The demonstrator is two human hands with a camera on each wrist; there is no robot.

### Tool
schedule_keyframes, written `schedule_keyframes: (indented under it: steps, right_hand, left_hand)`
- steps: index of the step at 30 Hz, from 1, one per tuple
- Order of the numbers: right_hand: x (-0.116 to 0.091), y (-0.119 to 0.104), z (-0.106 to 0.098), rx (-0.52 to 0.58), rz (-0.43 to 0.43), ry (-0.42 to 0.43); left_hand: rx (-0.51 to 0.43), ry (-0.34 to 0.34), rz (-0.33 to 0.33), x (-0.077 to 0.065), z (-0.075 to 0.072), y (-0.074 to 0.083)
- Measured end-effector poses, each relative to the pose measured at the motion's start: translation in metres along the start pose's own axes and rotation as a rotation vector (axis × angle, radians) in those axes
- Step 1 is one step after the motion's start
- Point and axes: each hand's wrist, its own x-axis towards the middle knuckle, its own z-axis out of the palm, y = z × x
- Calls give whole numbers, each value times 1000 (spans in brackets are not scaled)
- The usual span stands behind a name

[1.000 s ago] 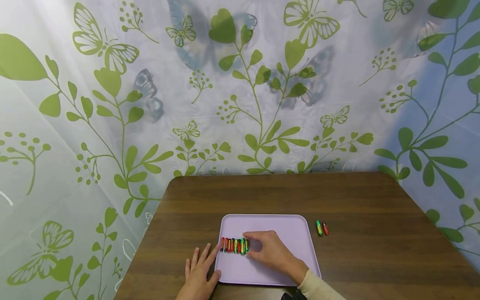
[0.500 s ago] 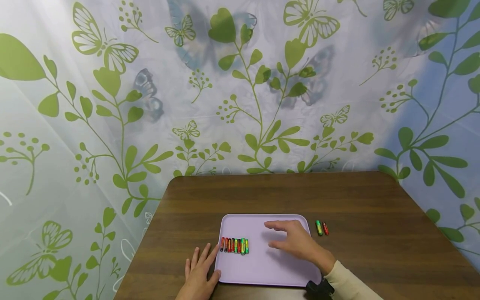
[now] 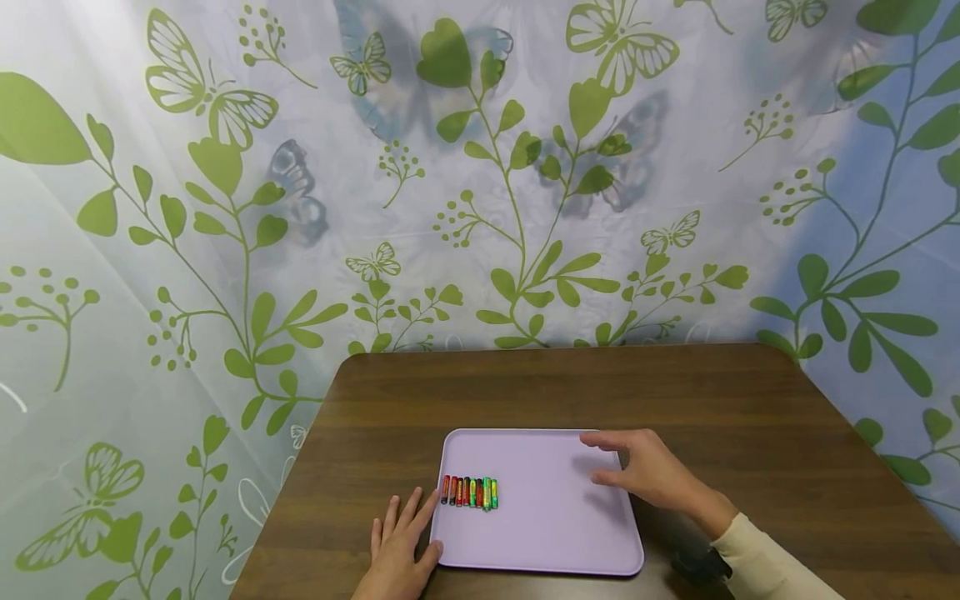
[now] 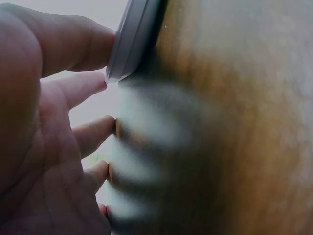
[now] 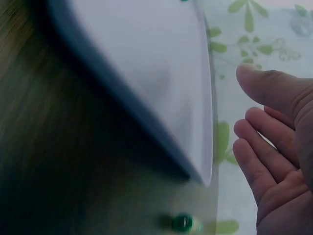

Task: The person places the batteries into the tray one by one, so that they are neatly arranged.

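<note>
A row of red-and-black and green batteries [image 3: 469, 492] lies side by side at the left of the lilac tray [image 3: 547, 533]. My left hand [image 3: 401, 550] rests on the table with fingers spread, beside the tray's left edge. In the left wrist view its thumb [image 4: 73, 41] touches the tray rim. Over the tray's right edge hovers my right hand [image 3: 660, 475], thumb and fingers apart and holding nothing. A green-ended battery [image 5: 183, 223] lies on the table past the tray corner in the right wrist view; the head view has it hidden behind the hand.
The brown wooden table [image 3: 555, 383] extends behind the tray and to both sides. A curtain [image 3: 480, 167] printed with leaves and butterflies hangs behind it. A dark device [image 3: 701, 567] sits at the right wrist.
My right hand has left the end of the battery row and moved right across the tray to its right edge, now covering the two loose batteries. The left hand stays in place.
</note>
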Motion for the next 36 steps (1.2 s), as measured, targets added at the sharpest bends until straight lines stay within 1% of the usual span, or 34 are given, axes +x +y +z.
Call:
schedule_keyframes:
  steps: [2,4,12,16,19,23,26,27,30,36]
  right_hand:
    - [-4,5,-7,-8,27,-10]
    - [-9,10,-13,-20,46,-11]
    - [-27,29,-38,-71,90,10]
    - [-33,38,-48,-106,112,20]
    - [-37,46,-53,-122,113,26]
    - [-41,55,-55,-136,123,29]
    - [-43,61,-55,-143,146,22]
    - [-43,62,-55,-140,153,18]
    - [-45,68,-53,-121,164,17]
    - [-46,75,-47,-78,134,41]
  left_hand:
    - [7,-5,-26,1,0,-1]
    - [8,-19,-37,2,0,-1]
    - [6,-36,-45,1,1,-3]
    - [6,-33,-42,1,1,-3]
    - [12,-25,-38,2,1,-2]
    - [11,-22,-37,1,0,-1]
    - [8,-29,-43,1,-2,1]
    - [6,-33,-35,1,-2,1]
    - [13,-38,-41,1,-2,1]
    - [8,-37,-48,2,-1,0]
